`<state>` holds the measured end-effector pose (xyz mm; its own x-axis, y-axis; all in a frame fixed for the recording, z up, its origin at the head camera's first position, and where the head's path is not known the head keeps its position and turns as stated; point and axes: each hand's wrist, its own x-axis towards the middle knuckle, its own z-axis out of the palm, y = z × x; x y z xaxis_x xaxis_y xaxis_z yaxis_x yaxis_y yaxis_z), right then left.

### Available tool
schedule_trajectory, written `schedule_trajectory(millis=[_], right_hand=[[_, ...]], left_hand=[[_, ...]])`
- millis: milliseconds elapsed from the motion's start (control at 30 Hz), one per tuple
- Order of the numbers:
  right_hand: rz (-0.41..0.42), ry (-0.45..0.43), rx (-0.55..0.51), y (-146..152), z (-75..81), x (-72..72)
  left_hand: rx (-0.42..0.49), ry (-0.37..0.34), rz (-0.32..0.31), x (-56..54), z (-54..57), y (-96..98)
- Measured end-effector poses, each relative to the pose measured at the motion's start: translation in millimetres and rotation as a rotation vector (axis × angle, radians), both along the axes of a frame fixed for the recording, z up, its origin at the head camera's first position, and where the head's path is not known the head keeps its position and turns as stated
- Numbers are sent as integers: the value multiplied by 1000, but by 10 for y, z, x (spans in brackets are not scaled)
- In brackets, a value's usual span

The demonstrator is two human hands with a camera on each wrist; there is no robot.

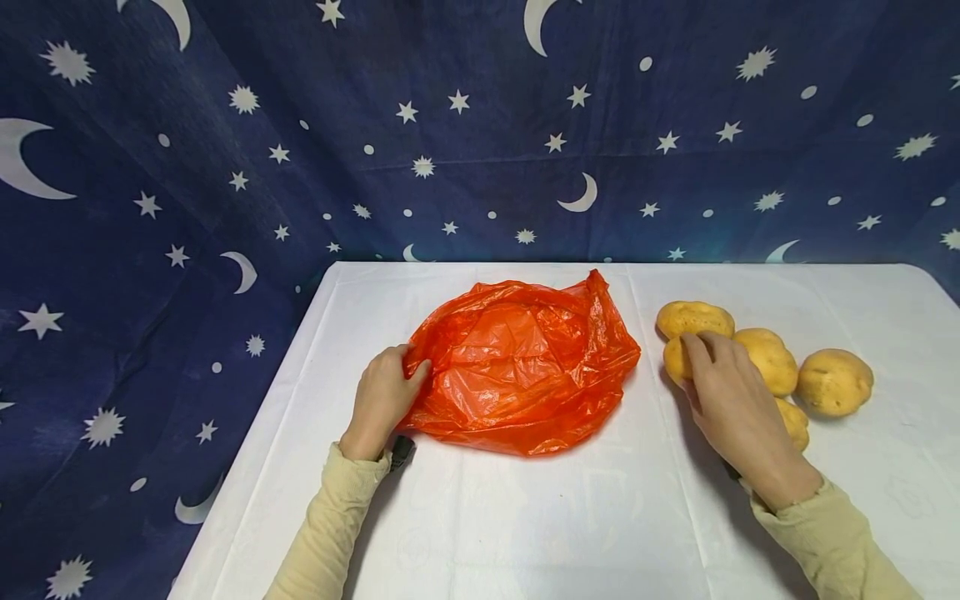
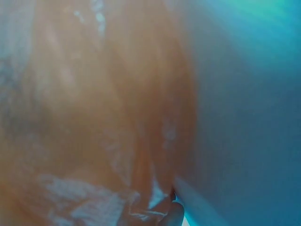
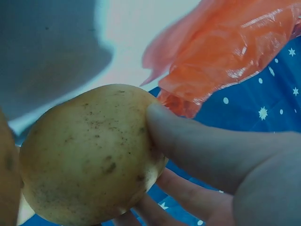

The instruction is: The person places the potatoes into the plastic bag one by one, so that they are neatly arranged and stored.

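A thin red plastic bag [image 1: 487, 367] lies spread on the table with its mouth gaping upward. My left hand [image 1: 382, 396] pinches its left rim between thumb and fingers; the left wrist view is mostly blurred bag film [image 2: 94, 103]. On the right, my right hand [image 1: 735, 408] grips a potato [image 1: 677, 360], its thumb on one side and its fingers curled round the other. That potato [image 3: 94, 155] fills much of the right wrist view, speckled and yellowish. Around it are other potatoes: one behind [image 1: 695, 318], one to the right [image 1: 767, 360], and one partly hidden by my hand [image 1: 792, 423].
Another potato [image 1: 835, 382] sits at the far right of the group. A white cloth [image 1: 555, 525] covers the table. A dark blue curtain [image 1: 480, 125] with moons and stars hangs behind and along the left side.
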<state>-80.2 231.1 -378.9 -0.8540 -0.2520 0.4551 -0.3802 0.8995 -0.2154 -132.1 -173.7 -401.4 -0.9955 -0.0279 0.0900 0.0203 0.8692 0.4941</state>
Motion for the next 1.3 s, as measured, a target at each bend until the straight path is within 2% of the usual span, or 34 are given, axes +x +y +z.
schedule_trajectory(millis=[300,700,1133,1300], right_hand=[[41,-9,-49,-57,83,-10],[86,15,-39,-114,239,-58],[57,-119,-2,-290,440,-139],[54,-140,5,-362,505,-175]], left_hand=[[-14,-7,-14,9,39,-3],[-6,-23,-24,30,26,4],[-16,-10,-30,16,16,4],[-14,2,-32,16,12,6]])
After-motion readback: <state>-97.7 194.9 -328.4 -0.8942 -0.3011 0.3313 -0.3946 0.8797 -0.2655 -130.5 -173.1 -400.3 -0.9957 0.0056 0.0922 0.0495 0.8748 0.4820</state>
